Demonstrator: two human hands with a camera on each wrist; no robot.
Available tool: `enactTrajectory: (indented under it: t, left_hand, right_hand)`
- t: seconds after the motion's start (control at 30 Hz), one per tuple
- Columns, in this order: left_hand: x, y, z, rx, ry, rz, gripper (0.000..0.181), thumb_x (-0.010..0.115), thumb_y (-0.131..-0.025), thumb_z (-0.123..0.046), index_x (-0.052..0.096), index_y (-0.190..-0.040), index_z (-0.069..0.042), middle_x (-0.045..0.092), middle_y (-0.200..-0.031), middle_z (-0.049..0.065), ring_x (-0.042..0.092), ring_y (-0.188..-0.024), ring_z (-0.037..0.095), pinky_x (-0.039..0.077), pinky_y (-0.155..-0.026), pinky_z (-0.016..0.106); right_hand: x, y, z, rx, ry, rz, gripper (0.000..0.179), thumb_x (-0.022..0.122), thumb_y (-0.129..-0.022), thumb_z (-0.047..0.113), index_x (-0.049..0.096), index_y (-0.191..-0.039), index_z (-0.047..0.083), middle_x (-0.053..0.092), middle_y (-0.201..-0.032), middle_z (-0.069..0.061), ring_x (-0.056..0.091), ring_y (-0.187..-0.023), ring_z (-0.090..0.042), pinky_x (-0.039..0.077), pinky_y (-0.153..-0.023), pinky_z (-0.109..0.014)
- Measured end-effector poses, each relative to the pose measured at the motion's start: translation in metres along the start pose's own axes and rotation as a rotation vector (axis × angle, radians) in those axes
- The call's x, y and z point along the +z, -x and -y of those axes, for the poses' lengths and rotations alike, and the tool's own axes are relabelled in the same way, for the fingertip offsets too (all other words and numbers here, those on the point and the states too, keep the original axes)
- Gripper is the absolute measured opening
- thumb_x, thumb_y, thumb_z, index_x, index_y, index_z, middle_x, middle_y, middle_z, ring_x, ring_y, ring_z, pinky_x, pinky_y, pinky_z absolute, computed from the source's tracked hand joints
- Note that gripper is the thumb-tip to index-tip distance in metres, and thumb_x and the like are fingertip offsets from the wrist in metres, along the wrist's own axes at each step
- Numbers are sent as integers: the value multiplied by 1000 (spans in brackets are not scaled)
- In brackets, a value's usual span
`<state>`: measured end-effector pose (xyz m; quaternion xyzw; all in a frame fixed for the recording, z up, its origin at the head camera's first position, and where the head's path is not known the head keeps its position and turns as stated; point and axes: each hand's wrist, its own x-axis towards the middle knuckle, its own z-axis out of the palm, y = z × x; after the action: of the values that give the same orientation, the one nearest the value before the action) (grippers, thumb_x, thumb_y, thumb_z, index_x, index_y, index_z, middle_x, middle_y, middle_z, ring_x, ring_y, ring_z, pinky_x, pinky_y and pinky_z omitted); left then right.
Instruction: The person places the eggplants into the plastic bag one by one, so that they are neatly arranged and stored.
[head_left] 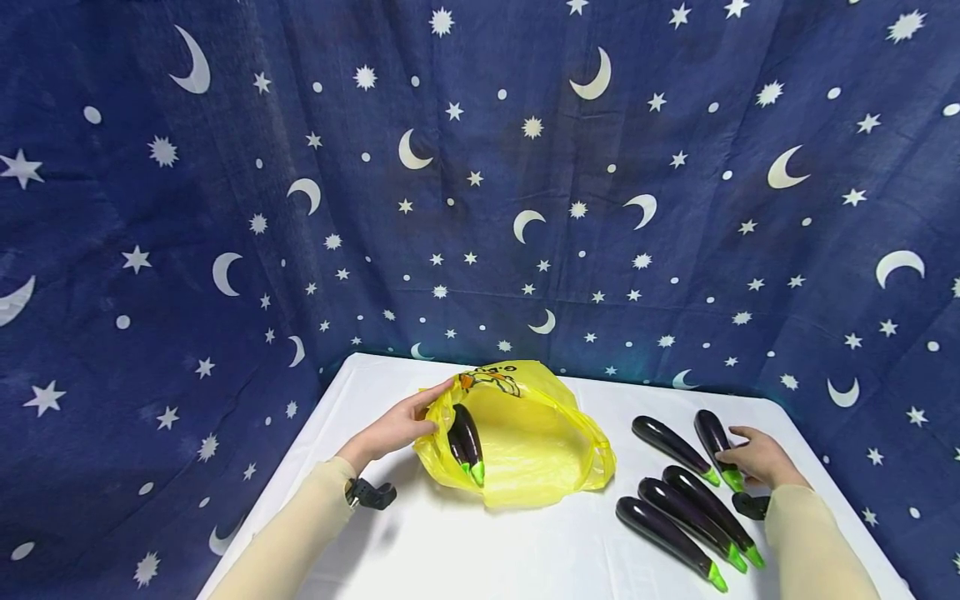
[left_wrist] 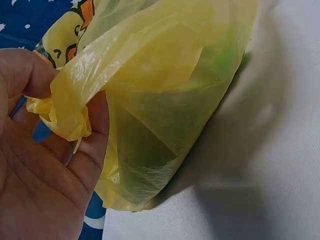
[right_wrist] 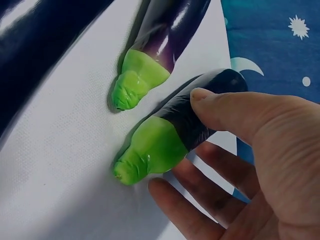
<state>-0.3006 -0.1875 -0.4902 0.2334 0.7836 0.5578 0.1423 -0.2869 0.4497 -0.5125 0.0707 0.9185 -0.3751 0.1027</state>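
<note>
A yellow plastic bag (head_left: 536,433) lies on its side at the middle of the table, its mouth facing me. My left hand (head_left: 393,429) pinches the left edge of the mouth; in the left wrist view, bunched film (left_wrist: 70,112) sits between thumb and fingers. Inside the bag, two dark eggplants (head_left: 467,437) with green caps rest against its left wall. On the right, my right hand (head_left: 761,458) holds an eggplant (right_wrist: 172,125) lying on the table, thumb across its dark body and fingers along its other side. The far fingertips are partly hidden behind it.
Left of the held one lies another eggplant (head_left: 671,446). Several more, including a front one (head_left: 663,533), lie side by side nearer me. A white cloth (head_left: 450,550) covers the table. Behind and left hangs a blue curtain (head_left: 480,208) with moons and stars.
</note>
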Motion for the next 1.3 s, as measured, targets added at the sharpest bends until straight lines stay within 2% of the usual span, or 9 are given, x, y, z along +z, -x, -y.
enactTrajectory:
  t: [0.23,0.33,0.63,0.8,1.1,1.3]
  left_hand:
    - [1,0,0,-12,20,4,80,59,-92,1,34,-161,-30,27,-167,-3,33,-146,19,34,-114,39]
    - [1,0,0,-10,27,9,80,59,-92,1,34,-161,-29,26,-167,-1,33,-146,21,33,-114,41]
    - [0,-1,0,-24,11,2,80,60,-92,0,34,-162,-30,26,-167,-2,33,-146,20,37,-111,32]
    - [1,0,-1,-28,7,-6,80,59,-92,0,34,-161,-31,27,-167,-5,33,-146,18,38,-108,28]
    - [1,0,-1,-35,3,-4,80,59,-92,0,35,-161,-32,27,-166,-5,33,-146,18,38,-108,29]
    - [0,-1,1,-26,-3,0,80,60,-92,0,33,-162,-29,26,-167,-2,33,-146,20,39,-107,28]
  right_hand:
    - [1,-2,0,17,5,8,86,75,-87,16,23,-146,-20,60,-104,-33,66,-80,-25,58,-68,-46]
    - [2,-2,0,18,21,4,86,75,-88,16,23,-147,-19,58,-108,-36,66,-83,-27,58,-68,-46]
    - [1,-3,0,-10,56,3,89,76,-86,18,23,-147,-19,54,-117,-43,66,-84,-29,57,-66,-45]
    - [2,-4,2,-25,41,16,89,74,-86,15,21,-148,-18,51,-120,-45,65,-83,-27,58,-65,-45]
    - [3,-5,2,-42,26,26,87,72,-86,11,19,-149,-18,54,-115,-43,63,-77,-23,58,-63,-45]
    - [4,-6,2,-43,17,27,84,71,-86,7,20,-149,-17,58,-102,-34,61,-74,-25,57,-61,-44]
